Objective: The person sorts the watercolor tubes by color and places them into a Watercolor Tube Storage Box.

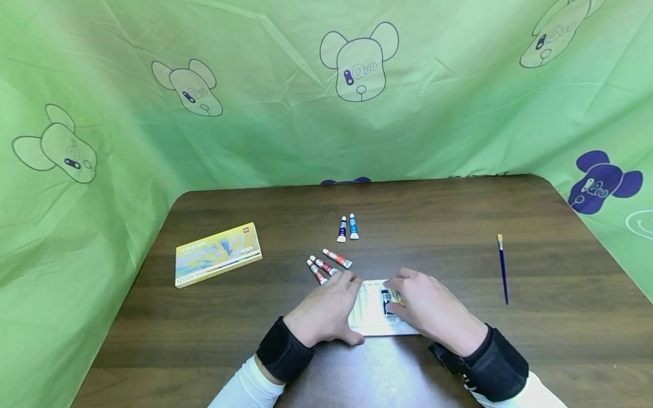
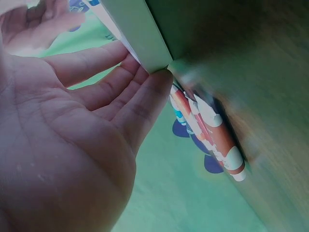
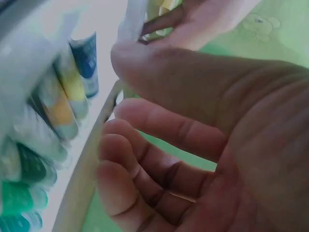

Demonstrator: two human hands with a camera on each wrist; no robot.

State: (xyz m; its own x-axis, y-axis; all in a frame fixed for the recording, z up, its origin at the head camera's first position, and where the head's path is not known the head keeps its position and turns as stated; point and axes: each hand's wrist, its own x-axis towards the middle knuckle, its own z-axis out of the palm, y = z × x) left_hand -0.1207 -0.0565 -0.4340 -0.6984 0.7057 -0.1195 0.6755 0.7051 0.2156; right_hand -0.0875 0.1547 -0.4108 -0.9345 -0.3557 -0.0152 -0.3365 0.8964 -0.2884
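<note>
A white tray (image 1: 364,317) lies near the table's front, with several paint tubes (image 3: 67,92) in it: dark blue, yellow, orange and green ones among them. My left hand (image 1: 329,311) holds the tray's left end, thumb by the near edge and fingertips against its side (image 2: 145,43). Over the right part of the tray is my right hand (image 1: 428,306), thumb beside a dark blue tube (image 1: 386,303). Its fingers (image 3: 116,188) bend loosely beyond the tray's edge, and nothing shows between them and the thumb. The right hand hides some tubes in the head view.
Three reddish tubes (image 1: 336,258) lie on the table just past my left hand. Farther back are two blue tubes (image 1: 353,226). A yellow paint box (image 1: 219,255) lies at the left, a blue-handled paintbrush (image 1: 503,275) at the right. Green cloth (image 1: 285,136) hangs behind the table.
</note>
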